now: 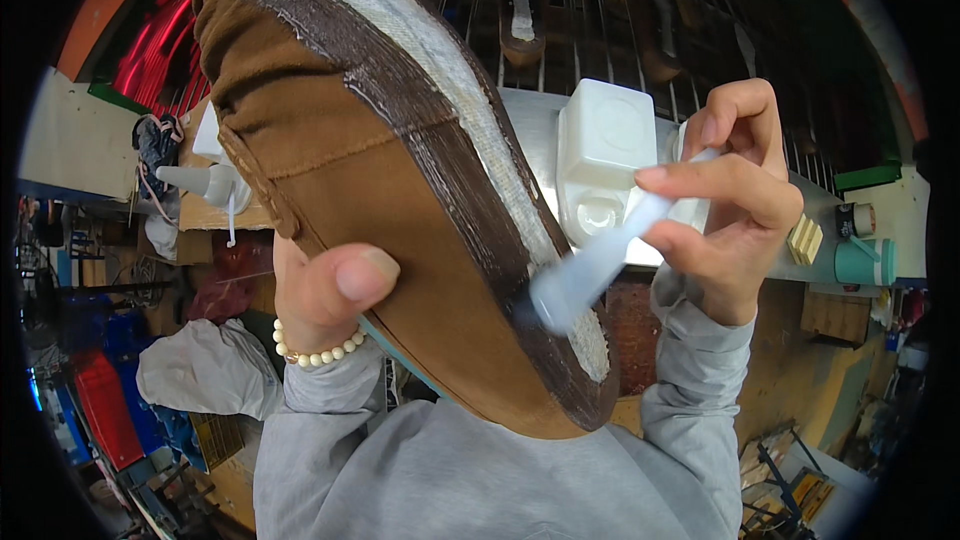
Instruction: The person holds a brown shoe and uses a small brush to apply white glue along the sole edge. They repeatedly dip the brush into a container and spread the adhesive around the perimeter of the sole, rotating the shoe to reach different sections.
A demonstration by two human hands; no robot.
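My left hand (345,280) grips a brown fabric shoe upper (360,210), its thumb pressed on the side. The shoe is tilted with its underside turned to the right. A wet-looking dark brown band runs round its lower edge, beside a strip of whitish woven fabric. Between the thumb and fingers of my right hand (735,185) is a brush (590,275) with a pale whitish handle. Its blurred head meets the dark band near the shoe's lower end. The bristles are hardly visible.
White plastic containers (608,135) stand just behind the brush. Shoe soles (522,0) lie on a rack of metal bars beyond them. A red glow (160,60) shows at far left. A white nozzle bottle (200,180) stands left; a teal jug (865,262) is at right.
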